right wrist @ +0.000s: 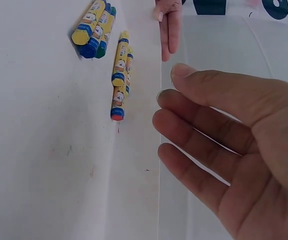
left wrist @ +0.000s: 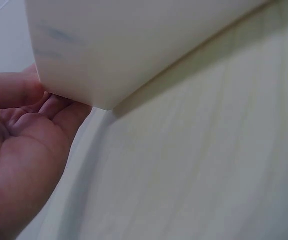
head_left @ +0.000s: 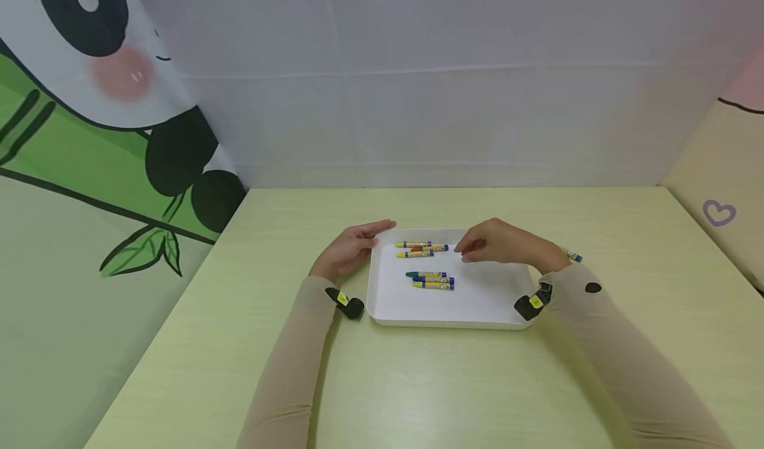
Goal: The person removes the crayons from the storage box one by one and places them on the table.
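Note:
A white tray (head_left: 477,303) lies on the table with wax crayons in two groups. The far group has two yellow-tipped crayons (head_left: 414,255) and a red one (right wrist: 118,107). In the nearer group lie green (head_left: 426,274), blue (right wrist: 90,50) and yellow (right wrist: 85,31) crayons side by side. My left hand (head_left: 352,247) grips the tray's far left corner, thumb at the rim, some fingers stretched past it. Over the tray's far right part hovers my right hand (head_left: 501,241), fingers loosely bent and apart from the thumb, with nothing between them in the right wrist view.
Another crayon (head_left: 571,255) lies on the table right of the tray, partly hidden by the right wrist. The pale wooden table (head_left: 418,383) ends at a white cloth wall (head_left: 418,124) behind. A printed cartoon panel (head_left: 149,190) stands at the left.

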A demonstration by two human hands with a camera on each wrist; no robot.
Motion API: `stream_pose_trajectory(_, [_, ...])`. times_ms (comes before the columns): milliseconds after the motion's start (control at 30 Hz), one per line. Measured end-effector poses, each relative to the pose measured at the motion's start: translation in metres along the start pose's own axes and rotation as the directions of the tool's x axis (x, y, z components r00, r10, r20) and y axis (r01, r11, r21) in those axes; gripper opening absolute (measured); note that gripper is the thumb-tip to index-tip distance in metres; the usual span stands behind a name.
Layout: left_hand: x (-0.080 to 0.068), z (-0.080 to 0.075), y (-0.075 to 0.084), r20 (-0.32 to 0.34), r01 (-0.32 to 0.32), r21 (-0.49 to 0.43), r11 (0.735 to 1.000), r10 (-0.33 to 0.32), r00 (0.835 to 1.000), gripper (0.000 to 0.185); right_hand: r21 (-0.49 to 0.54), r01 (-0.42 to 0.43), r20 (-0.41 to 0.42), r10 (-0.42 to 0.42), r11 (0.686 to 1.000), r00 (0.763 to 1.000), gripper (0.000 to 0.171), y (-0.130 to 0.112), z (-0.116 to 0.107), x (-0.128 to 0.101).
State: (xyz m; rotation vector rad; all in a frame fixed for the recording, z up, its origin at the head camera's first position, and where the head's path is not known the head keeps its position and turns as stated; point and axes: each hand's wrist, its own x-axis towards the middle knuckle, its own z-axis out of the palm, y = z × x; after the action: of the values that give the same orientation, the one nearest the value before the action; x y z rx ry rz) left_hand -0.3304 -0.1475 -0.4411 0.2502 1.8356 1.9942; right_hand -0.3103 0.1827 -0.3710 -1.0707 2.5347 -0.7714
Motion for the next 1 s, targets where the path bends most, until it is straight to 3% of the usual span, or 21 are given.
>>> stream_pose_trajectory(700, [-0.001, -0.001, 0.001, -0.018, 0.012, -0.017, 1.000, -0.012, 1.000, 0.050, -0.005, 0.032, 0.111, -0.032, 0.999, 0.993, 0.022, -0.006, 0.019, 0.028])
stream_pose_trajectory(1000, [-0.002, -0.001, 0.002, -0.015, 0.006, -0.005, 1.000, -0.006, 1.000, 0.050, -0.039, -0.043, 0.179, 0.049, 0.998, 0.983, 0.021, -0.009, 0.024, 0.035])
